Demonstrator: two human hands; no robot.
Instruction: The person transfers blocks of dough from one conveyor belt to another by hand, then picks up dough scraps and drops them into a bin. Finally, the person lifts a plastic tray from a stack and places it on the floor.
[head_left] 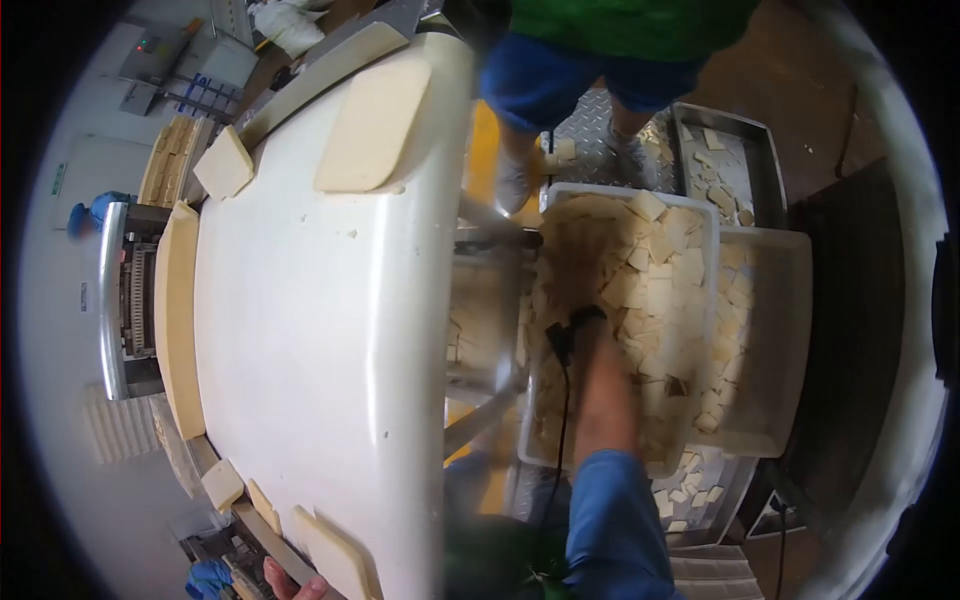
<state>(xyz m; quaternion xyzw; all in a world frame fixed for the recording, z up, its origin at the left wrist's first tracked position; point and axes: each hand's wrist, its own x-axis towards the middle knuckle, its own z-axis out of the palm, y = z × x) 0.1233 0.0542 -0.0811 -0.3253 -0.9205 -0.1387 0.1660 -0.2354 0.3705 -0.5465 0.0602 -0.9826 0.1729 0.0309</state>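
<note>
My right hand [580,262], blurred, reaches down into a translucent plastic bin [712,300] with its fingers spread over many pale, flat broken pieces [660,295]. A black band [584,318] with a cable circles that wrist, and a blue sleeve [615,520] covers the forearm. At the lower left edge, only the fingertips of my left hand [292,582] show, apart, at a metal side rail [270,545]. Beside them a pale flat slab [335,555] leans at the edge of the white belt [300,330]. I see nothing held in either hand.
Another person in a green top and blue shorts [545,85] stands opposite. A large slab [375,125] lies on the belt's far end. A second bin [790,330] and a metal tray [775,150] hold more pieces. At left stands a machine with a metal frame [112,300].
</note>
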